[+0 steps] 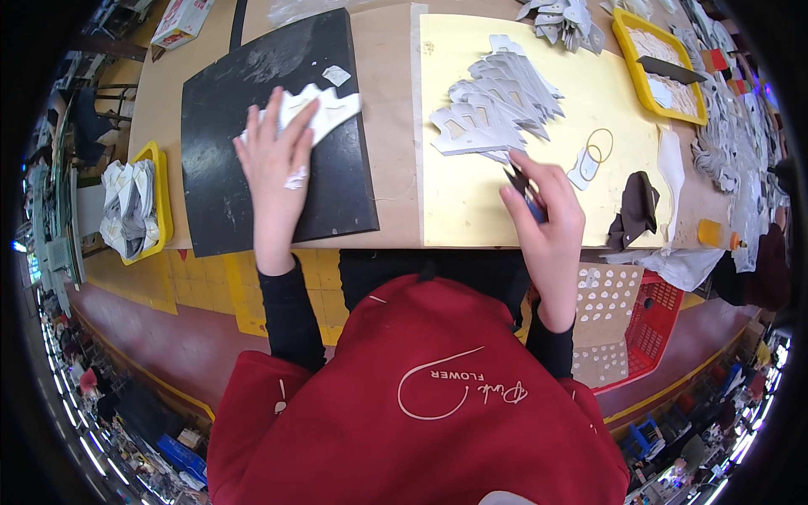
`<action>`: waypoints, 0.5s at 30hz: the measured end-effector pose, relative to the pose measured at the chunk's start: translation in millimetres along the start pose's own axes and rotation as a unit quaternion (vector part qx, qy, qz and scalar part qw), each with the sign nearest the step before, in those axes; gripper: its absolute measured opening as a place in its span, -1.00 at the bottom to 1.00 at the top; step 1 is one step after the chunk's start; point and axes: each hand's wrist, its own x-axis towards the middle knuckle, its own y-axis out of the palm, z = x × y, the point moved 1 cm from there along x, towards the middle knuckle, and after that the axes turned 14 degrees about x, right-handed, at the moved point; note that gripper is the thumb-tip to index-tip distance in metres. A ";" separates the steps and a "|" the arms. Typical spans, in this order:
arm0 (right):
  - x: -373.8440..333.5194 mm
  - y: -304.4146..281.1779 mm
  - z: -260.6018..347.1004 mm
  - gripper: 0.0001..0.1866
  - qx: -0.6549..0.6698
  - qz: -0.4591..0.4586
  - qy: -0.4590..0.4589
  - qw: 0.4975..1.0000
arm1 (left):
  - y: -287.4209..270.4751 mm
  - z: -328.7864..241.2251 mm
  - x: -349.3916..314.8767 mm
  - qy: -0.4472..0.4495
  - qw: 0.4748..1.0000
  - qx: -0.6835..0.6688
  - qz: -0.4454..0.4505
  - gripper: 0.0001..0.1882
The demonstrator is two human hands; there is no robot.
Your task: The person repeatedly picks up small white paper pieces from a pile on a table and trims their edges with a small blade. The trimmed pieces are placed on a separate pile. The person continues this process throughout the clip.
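Note:
My left hand (pixel 282 151) lies flat with fingers spread over a white jagged-edged piece (pixel 338 114), pressing it on a black board (pixel 227 202). A small white tag-like patch sits on that wrist. Closed around dark-bladed snips (pixel 532 200) with a blue handle, my right hand (pixel 551 202) is at the lower right corner of a fanned stack of grey-white cut pieces (pixel 497 97). Whether it touches the stack I cannot tell. A small white scrap (pixel 336 76) rests on the board beyond the left hand.
The pale yellow sheet (pixel 471 202) also bears a tag with a rubber band (pixel 598 145) and a dark cloth scrap (pixel 637 209). Yellow trays of pieces stand at the far right (pixel 627 42) and left (pixel 164 189). A red crate (pixel 652 316) is below the table's right edge.

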 end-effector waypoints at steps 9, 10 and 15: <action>23.7 33.6 -47.9 -0.81 -0.138 -0.032 0.009 0.990 | -46.2 -39.4 -20.8 -0.130 0.944 -0.298 -0.052 -0.67; 22.5 33.4 -48.3 -0.81 -0.131 -0.024 0.019 0.991 | -45.7 -58.8 -24.0 -0.108 0.937 -0.331 -0.031 -0.68; 4.6 24.7 -39.0 -0.82 -0.032 -0.001 0.059 0.998 | -29.0 -128.9 -24.4 0.006 0.924 -0.382 0.013 -0.73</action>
